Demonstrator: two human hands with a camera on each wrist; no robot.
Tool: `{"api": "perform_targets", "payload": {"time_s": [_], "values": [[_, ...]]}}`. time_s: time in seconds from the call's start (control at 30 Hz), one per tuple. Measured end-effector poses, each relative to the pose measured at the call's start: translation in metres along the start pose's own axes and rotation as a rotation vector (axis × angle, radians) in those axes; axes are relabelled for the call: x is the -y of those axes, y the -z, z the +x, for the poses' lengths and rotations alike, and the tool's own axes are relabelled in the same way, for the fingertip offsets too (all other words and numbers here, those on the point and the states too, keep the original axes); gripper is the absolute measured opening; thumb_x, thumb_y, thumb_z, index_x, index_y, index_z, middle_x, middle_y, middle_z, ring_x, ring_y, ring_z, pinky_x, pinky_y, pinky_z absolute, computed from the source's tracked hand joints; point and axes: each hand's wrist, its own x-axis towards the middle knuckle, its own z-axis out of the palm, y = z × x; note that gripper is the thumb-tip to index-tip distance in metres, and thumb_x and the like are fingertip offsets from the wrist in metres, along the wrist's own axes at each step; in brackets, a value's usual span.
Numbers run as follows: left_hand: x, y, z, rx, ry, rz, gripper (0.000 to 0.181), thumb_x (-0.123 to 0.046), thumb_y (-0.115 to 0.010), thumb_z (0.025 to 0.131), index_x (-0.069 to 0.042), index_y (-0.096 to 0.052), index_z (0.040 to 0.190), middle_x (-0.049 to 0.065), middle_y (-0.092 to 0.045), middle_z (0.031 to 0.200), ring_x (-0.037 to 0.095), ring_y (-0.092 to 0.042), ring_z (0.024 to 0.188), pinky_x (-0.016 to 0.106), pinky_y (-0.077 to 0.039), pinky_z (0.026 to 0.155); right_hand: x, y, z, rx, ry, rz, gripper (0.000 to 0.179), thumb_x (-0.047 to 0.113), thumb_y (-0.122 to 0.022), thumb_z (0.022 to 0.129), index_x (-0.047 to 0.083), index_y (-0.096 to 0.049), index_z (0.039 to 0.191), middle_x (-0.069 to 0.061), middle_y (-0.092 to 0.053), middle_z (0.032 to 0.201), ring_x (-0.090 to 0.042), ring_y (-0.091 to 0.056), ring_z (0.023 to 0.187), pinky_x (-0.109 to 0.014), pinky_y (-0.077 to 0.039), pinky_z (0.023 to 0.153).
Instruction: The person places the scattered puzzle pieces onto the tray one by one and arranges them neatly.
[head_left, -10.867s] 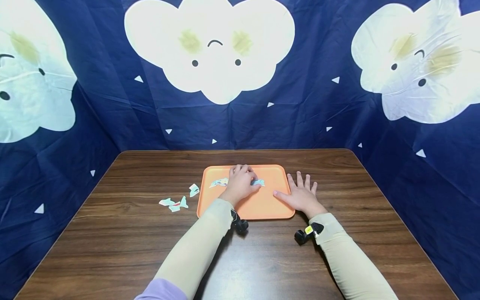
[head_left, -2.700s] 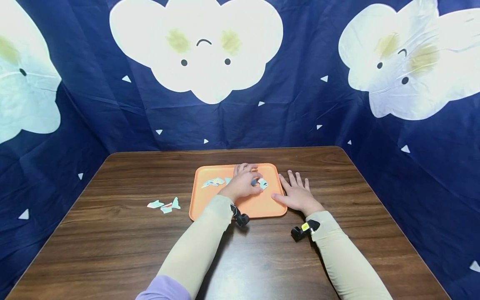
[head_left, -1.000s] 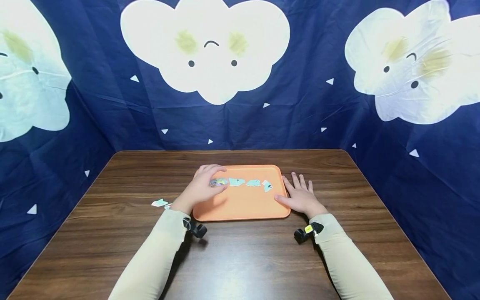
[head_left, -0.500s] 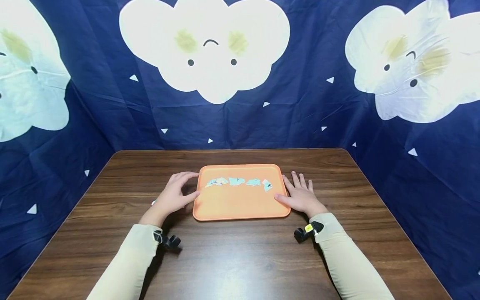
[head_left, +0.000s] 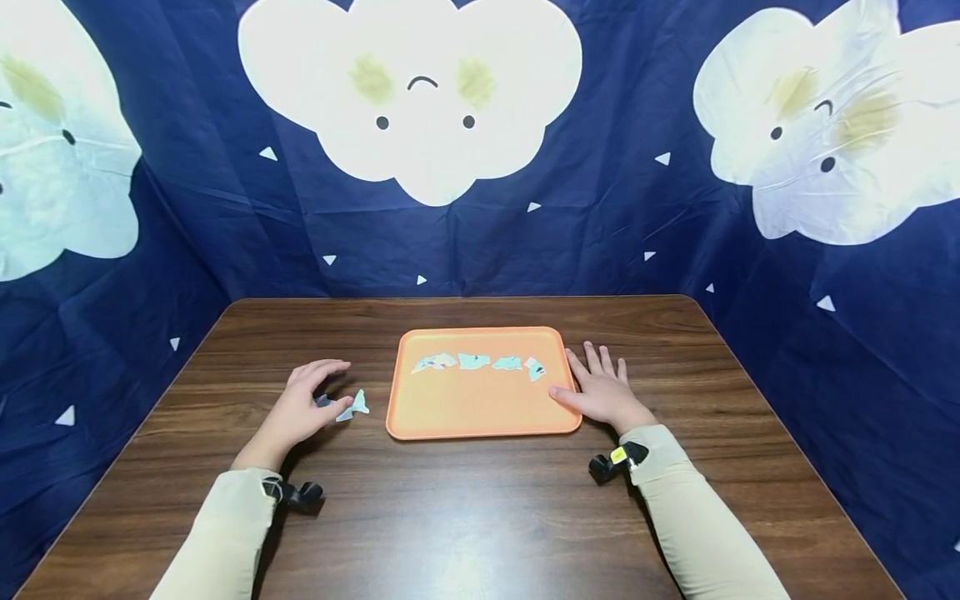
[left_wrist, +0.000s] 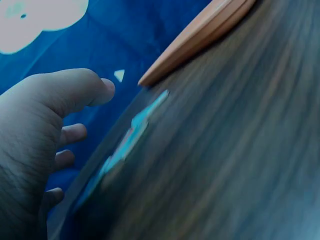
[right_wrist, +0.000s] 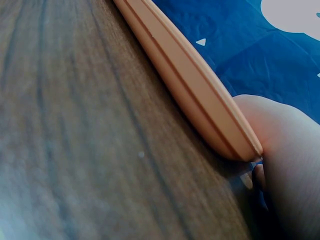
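Note:
My left hand (head_left: 298, 408) hovers over a small group of flat, irregular light-blue paper pieces (head_left: 361, 402) on the table, left of the tray. Its thumb and fingers are apart with nothing between them, and it partly hides the pieces. In the left wrist view the thumb (left_wrist: 95, 90) is above the pieces (left_wrist: 142, 117). On the orange tray (head_left: 480, 408) lies a row of several similar printed pieces (head_left: 473, 362), the leftmost (head_left: 435, 362) more colourful. My right hand (head_left: 606, 397) rests at the tray's right edge, thumb over the rim, fingers spread on the table.
The brown wooden table (head_left: 480, 517) reaches back to a dark blue cloth (head_left: 457, 242) with white clouds. A wrist camera (head_left: 300, 497) sits below the left hand, and another (head_left: 606, 467) below the right.
A piece from the left group now lies at the row's right end. Lately my left hand has moved left from the tray to the loose pieces. The right hand stays at the tray edge.

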Motion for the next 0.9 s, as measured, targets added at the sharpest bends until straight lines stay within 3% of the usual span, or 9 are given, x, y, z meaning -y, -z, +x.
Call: {"api": "perform_targets", "payload": {"time_s": [0.2, 0.4, 0.9], "values": [[0.014, 0.009, -0.012, -0.013, 0.013, 0.023, 0.050, -0.010, -0.083, 0.077, -0.002, -0.066, 0.123, 0.024, -0.058, 0.132, 0.048, -0.043, 0.124, 0.061, -0.030, 0.097, 0.000, 0.000, 0.001, -0.003, -0.002, 0.006, 0.098, 0.078, -0.040, 0.091, 0.017, -0.015, 0.163, -0.020, 0.004, 0.168, -0.043, 0.011, 0.152, -0.069, 0.010, 0.115], [0.020, 0.017, -0.022, 0.010, 0.084, 0.081, 0.044, -0.013, -0.083, 0.077, -0.005, -0.068, 0.117, 0.024, -0.059, 0.130, 0.050, -0.041, 0.125, 0.065, -0.029, 0.100, 0.001, 0.000, 0.000, -0.005, 0.002, 0.007, 0.098, 0.079, -0.039, 0.091, 0.016, -0.015, 0.163, -0.020, 0.003, 0.168, -0.044, 0.011, 0.152, -0.070, 0.010, 0.114], [0.020, 0.018, -0.023, 0.004, 0.109, 0.140, 0.021, -0.015, -0.080, 0.081, -0.006, -0.071, 0.097, 0.025, -0.061, 0.127, 0.049, -0.046, 0.120, 0.064, -0.033, 0.099, 0.001, 0.000, 0.000, -0.005, 0.000, 0.018, 0.097, 0.078, -0.041, 0.092, 0.017, -0.016, 0.163, -0.020, 0.003, 0.168, -0.043, 0.011, 0.152, -0.069, 0.010, 0.115]]}}
